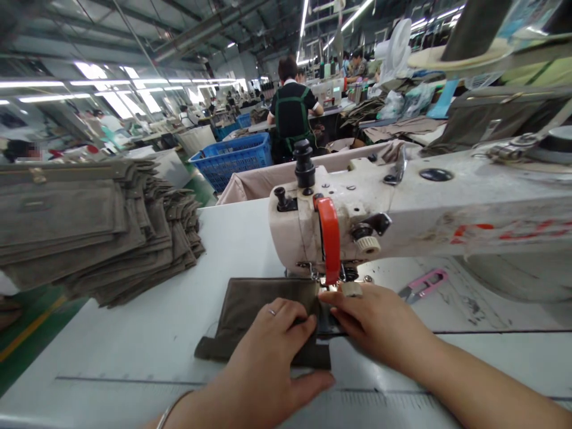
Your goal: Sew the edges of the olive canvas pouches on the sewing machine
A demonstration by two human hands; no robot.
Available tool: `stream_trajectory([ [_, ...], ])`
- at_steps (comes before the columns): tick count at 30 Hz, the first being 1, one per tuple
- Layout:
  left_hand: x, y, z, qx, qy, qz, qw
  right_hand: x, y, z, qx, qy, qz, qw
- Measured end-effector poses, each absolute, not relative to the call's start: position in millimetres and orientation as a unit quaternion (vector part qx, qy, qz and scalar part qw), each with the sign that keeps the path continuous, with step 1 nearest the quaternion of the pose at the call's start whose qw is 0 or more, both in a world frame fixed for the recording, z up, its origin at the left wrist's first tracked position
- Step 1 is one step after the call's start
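A dark olive fabric piece (263,304) lies flat on the white table, its right edge under the needle area of a white sewing machine (295,232) with a red guard (329,238). My left hand (277,351) rests on the fabric with fingers bent and thumb apart, pressing it from above. My right hand (375,316) is beside the presser foot, its fingertips touching the fabric's right edge. Whether those fingertips pinch the cloth is hard to see. Pink thread snips (426,285) lie on the machine bed, right of my right hand.
A tall stack of olive fabric pieces (93,226) covers the table's left side. Ruler markings (384,396) run along the front. Behind the machine are a beige cloth-lined bin (250,182), a blue basket (236,156) and a seated person (292,107).
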State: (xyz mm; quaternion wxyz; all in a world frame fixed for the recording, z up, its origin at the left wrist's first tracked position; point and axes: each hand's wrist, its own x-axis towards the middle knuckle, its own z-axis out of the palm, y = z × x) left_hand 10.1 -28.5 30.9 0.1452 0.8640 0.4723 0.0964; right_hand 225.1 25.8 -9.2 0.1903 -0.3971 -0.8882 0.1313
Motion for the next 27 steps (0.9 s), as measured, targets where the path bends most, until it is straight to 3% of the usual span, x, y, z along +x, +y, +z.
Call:
stream_trajectory([
  [4, 10, -40, 19, 0.894, 0.422, 0.118, 0.096, 228, 25, -9, -0.366, -0.899, 0.139, 0.195],
  [10, 14, -48, 10, 0.871, 0.44, 0.189, 0.11, 232, 25, -3, -0.366, -0.9, 0.137, 0.192],
  [20, 20, -50, 3, 0.9, 0.383, 0.206, 0.029, 231, 21, -4, -0.344, -0.907, 0.176, 0.17],
  [27, 20, -40, 1, 0.889, 0.393, 0.222, 0.07, 228, 22, -6, -0.361, -0.896, 0.183, 0.184],
])
